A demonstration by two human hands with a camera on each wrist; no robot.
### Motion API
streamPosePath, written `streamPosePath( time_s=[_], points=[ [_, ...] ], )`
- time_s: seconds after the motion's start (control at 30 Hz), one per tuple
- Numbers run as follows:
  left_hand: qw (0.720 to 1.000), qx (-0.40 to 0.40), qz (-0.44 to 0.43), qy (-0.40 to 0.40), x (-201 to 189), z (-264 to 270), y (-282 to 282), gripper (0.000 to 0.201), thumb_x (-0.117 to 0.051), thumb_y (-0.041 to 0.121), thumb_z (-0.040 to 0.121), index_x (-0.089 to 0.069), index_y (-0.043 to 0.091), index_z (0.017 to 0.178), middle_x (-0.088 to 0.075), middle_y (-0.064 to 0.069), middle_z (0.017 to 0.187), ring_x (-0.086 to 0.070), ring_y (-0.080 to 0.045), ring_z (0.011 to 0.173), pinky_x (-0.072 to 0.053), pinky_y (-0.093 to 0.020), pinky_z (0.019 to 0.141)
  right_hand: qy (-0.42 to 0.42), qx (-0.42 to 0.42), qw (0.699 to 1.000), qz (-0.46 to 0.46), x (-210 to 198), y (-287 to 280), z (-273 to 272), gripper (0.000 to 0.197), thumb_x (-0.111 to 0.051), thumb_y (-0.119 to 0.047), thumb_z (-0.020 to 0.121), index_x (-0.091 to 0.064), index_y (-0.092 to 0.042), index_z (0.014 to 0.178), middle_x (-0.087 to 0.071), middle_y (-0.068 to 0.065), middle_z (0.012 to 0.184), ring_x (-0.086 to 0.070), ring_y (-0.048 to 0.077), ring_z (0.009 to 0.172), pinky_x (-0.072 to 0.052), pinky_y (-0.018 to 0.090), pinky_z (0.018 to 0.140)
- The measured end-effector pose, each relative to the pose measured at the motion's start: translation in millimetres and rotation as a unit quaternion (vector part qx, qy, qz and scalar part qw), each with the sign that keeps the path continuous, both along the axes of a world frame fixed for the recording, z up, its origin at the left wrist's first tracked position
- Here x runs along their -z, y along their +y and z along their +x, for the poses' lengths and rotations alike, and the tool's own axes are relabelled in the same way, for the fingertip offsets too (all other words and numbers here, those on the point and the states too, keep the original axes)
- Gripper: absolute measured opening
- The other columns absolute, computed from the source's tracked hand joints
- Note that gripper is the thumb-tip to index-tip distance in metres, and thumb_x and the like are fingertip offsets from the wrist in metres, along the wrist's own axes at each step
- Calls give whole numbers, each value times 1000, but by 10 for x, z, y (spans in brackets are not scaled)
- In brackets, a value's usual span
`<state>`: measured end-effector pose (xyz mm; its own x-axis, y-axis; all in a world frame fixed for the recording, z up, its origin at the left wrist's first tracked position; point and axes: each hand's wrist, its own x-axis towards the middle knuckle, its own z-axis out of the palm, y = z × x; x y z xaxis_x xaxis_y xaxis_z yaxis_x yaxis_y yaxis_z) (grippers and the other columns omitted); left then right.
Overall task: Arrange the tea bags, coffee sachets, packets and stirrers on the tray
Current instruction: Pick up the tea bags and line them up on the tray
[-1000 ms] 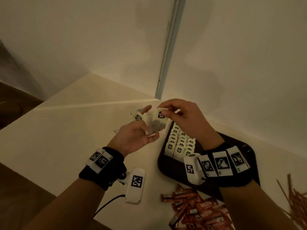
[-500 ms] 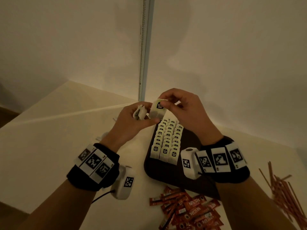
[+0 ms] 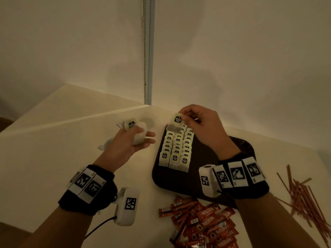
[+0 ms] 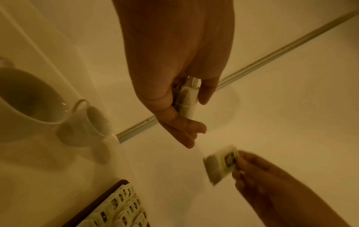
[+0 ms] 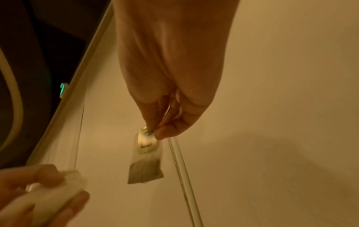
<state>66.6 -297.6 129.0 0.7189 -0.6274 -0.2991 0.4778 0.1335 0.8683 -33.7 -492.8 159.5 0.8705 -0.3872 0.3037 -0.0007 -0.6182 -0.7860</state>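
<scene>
A dark tray lies on the white table, with three rows of white tea bags standing along its left side. My right hand pinches one tea bag by its tag, hanging just above the far end of the rows; the same tea bag dangles in the right wrist view. My left hand is left of the tray and grips a small bunch of tea bags, seen as a white bundle in the left wrist view.
Red coffee sachets lie in a heap in front of the tray. Brown stirrers are scattered at the right. Two white cups stand left of my left hand. Walls meet in a corner just behind the table.
My hands have parted: the right one drew one tea bag away to the right over the tray's far end, while the left moved left and down with its bunch.
</scene>
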Motion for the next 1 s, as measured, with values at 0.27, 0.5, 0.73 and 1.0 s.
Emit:
streamPosePath(
  time_s=[0.27,0.5,0.73,1.0],
  points=[
    [995,-78,-17,56,161,83,195,24,-37,13,97,-56,3,107,-71,-10,81,-71,-22,71,-56,-24,59,237,-17,971,-19,946,17,-71,13,-59,-9,90,-67,-7,100,-66,4,96,-55,4,77,-42,3,63],
    [992,-117,11,44,276,119,272,15,-49,11,96,-59,7,106,-69,-12,83,-70,-20,67,-55,-23,56,336,-25,941,26,1531,195,63,17,-60,-12,90,-66,-7,105,-66,9,108,-56,11,88,-48,21,80],
    [992,-104,-4,72,323,153,315,22,-44,16,97,-57,3,109,-66,-17,90,-71,-24,69,-55,-23,56,309,49,949,23,1710,191,241,14,-62,-8,88,-66,-4,100,-67,11,105,-62,20,99,-45,22,84],
    [992,-92,-14,91,316,138,268,26,-38,11,97,-54,-4,113,-69,-18,83,-71,-28,69,-55,-24,55,297,64,953,-9,1792,170,357,15,-62,-11,88,-65,-5,101,-66,11,102,-60,20,92,-49,31,87]
  ],
)
